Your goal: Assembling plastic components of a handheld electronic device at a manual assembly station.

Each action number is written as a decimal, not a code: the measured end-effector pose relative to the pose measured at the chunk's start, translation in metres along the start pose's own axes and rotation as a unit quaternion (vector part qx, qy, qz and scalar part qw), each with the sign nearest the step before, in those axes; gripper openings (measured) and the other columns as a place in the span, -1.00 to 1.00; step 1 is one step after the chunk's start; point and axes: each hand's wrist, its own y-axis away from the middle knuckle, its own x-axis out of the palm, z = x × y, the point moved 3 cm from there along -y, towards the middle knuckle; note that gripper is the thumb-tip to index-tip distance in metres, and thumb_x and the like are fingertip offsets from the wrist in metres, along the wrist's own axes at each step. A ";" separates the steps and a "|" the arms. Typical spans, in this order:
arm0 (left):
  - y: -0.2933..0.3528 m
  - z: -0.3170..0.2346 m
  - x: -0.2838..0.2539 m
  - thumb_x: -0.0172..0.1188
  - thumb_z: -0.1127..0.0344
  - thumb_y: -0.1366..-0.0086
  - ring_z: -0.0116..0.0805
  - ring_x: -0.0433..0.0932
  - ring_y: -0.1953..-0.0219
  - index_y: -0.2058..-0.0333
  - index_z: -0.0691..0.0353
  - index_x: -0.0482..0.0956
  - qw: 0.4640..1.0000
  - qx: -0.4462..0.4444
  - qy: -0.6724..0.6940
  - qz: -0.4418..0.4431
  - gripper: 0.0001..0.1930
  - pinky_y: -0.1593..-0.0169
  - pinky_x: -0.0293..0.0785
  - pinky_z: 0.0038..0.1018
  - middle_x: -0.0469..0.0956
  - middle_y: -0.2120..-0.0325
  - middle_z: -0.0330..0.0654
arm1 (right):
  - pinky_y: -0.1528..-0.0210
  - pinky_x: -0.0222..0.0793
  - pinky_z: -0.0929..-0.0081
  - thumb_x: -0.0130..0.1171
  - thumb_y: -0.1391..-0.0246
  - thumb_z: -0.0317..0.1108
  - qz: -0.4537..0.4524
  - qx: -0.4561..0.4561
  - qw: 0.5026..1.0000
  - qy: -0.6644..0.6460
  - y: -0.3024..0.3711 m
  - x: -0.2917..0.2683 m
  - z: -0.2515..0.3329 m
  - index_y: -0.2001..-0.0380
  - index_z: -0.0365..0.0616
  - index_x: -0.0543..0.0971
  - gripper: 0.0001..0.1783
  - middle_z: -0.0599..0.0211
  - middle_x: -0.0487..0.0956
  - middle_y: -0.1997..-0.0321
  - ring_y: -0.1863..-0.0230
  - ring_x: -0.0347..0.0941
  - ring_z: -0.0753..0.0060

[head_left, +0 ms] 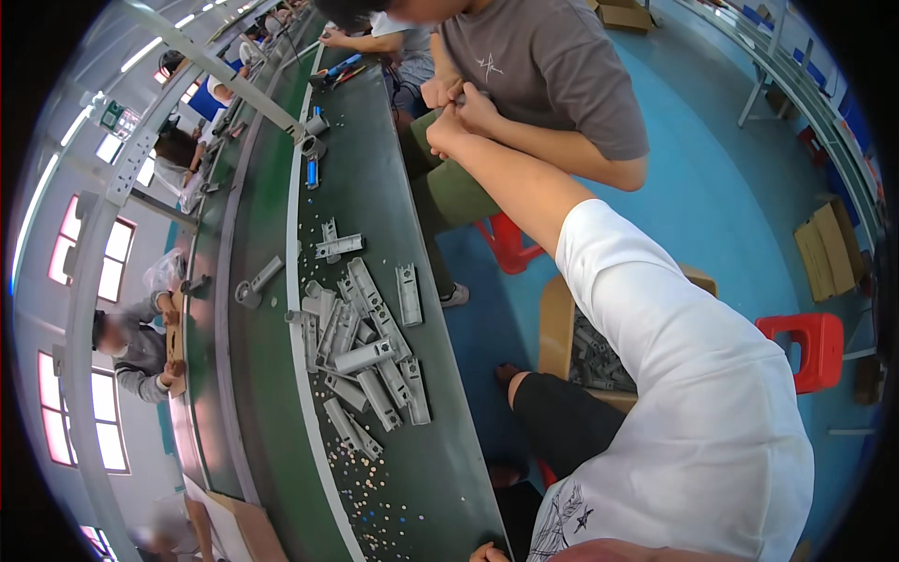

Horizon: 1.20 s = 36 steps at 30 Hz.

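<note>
My right arm, in a white sleeve, stretches up and away to a co-worker on the same side of the bench. My right hand (448, 132) is closed and meets the co-worker's hands (479, 110); whatever lies between the fingers is hidden. At the bottom edge, by the bench's near side, only a bit of my left hand (488, 554) shows, its fingers mostly cut off. On the dark green bench (440, 468) lies a pile of grey plastic channel-shaped housings (363, 354). One such housing (408, 294) lies apart on the right.
Small round pieces (375, 506) are scattered on the near bench. Farther along are grey parts with blue inserts (313, 171). A grey handled part (257, 283) lies on the belt. A box of grey parts (554, 328) and a red stool (807, 351) stand on the floor.
</note>
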 end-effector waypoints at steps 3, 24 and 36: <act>0.001 0.006 -0.007 0.06 0.32 -0.34 -0.01 0.61 0.26 0.18 0.25 0.58 1.000 0.003 0.010 0.004 -0.81 0.18 0.54 -0.28 0.63 0.26 -0.01 | 0.21 0.44 -0.18 -0.47 -0.05 0.43 -0.356 0.075 0.920 0.145 -0.021 -0.011 -0.016 -0.01 -0.46 0.22 0.00 -0.51 0.40 0.07 0.19 0.46 -0.50; -0.031 0.020 -0.023 0.03 0.42 -0.25 -0.42 0.44 0.65 0.39 0.32 0.54 0.287 -0.757 0.586 0.039 -0.87 0.50 0.38 -0.48 0.48 0.71 -0.16 | 0.20 0.40 0.22 -0.04 -0.04 -0.51 -0.408 0.042 0.749 0.520 0.107 0.225 -0.141 -0.27 -0.23 0.08 -0.31 0.06 0.54 0.38 0.28 0.52 0.09; -0.029 0.014 -0.023 0.05 0.20 -0.31 -0.12 0.58 0.36 0.25 0.18 0.60 0.268 -0.707 0.624 0.197 -0.77 0.22 0.52 -0.31 0.61 0.42 -0.06 | 0.09 0.37 -0.18 -0.40 -0.03 0.32 -0.365 0.110 0.924 0.022 0.017 0.072 0.042 -0.14 -0.56 0.14 0.01 -0.56 0.44 0.20 0.25 0.45 -0.53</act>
